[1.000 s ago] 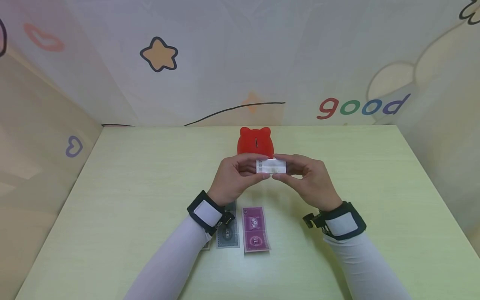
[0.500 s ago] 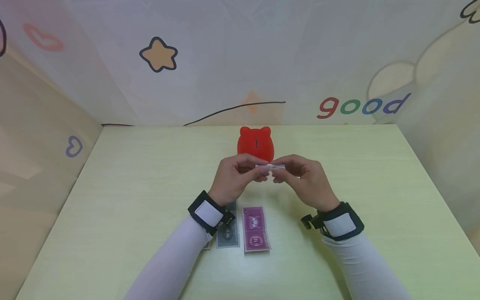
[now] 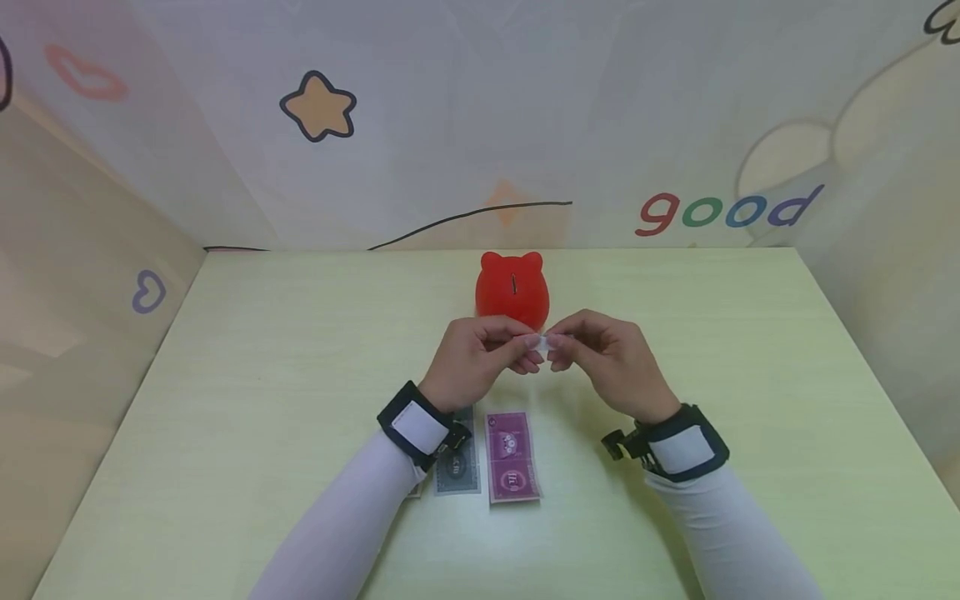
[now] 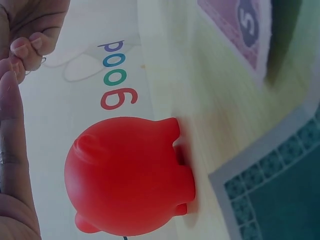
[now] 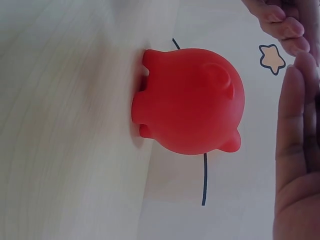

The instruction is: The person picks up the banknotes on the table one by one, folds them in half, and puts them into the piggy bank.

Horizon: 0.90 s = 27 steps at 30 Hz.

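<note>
Both hands meet above the table, just in front of a red piggy bank [image 3: 512, 287] with a slot on top. A small folded white paper note [image 3: 545, 342] lies between them, mostly hidden by fingers. My left hand [image 3: 468, 362] pinches its left end between thumb and fingers. At the other end my right hand [image 3: 617, 362] pinches it in the same way. Neither wrist view shows the paper clearly. The piggy bank stands upright on its feet in the left wrist view, apart from both hands.
A purple play banknote [image 3: 512, 458] lies on the near table [image 3: 300, 375]. Beside it is a dark teal one [image 3: 457, 471], partly under my left wrist. The pale edge of another paper [image 3: 414, 493] shows there. A printed cloth wall [image 3: 450, 125] stands behind.
The paper first showed its flat white face, then tipped edge-on, and now appears smaller between the fingertips. My left hand has shifted slightly right and nearer me. The banknotes and piggy bank stayed put.
</note>
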### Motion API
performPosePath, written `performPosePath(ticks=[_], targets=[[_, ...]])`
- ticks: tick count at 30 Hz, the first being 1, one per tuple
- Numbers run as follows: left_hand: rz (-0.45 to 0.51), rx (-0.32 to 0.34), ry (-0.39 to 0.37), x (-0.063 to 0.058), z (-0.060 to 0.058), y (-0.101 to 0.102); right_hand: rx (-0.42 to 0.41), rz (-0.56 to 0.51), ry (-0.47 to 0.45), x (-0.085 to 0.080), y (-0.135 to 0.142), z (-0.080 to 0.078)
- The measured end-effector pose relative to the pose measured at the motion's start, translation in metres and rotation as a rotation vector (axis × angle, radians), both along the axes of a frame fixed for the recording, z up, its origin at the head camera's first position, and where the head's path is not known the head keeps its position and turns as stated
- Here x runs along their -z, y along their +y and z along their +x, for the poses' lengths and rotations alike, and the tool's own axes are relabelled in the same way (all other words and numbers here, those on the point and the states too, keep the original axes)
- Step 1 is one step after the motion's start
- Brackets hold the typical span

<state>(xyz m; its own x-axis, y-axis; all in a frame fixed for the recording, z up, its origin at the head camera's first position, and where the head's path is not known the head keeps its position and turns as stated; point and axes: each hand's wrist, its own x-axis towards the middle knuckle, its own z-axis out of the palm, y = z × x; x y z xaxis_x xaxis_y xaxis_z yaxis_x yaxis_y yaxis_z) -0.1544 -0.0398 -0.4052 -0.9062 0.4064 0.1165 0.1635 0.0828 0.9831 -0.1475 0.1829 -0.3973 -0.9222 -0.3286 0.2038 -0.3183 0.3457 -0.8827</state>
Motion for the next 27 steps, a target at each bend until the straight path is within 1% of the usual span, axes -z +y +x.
performPosePath(ticks=[5,10,14,19,23,27], targets=[[-0.022,-0.023,0.007,0.0,0.0005,0.0009,0.008,0.01,-0.033,0.0006,-0.0003,-0.0013],[-0.036,-0.05,-0.002,0.001,0.0005,0.0006,-0.02,0.036,-0.095,0.0002,-0.0003,-0.0024],[-0.042,-0.051,-0.011,0.001,0.0004,0.0006,-0.003,0.071,-0.096,0.0002,-0.0011,-0.002],[-0.077,-0.058,-0.021,-0.0004,0.0003,0.0012,0.015,0.097,-0.091,-0.0002,-0.0042,-0.0003],[-0.098,-0.061,-0.052,-0.0017,0.0006,0.0016,-0.002,0.088,-0.137,0.0009,-0.0062,0.0005],[-0.079,-0.045,-0.068,-0.002,0.0011,0.0009,-0.049,0.055,-0.144,0.0034,-0.0067,-0.0006]])
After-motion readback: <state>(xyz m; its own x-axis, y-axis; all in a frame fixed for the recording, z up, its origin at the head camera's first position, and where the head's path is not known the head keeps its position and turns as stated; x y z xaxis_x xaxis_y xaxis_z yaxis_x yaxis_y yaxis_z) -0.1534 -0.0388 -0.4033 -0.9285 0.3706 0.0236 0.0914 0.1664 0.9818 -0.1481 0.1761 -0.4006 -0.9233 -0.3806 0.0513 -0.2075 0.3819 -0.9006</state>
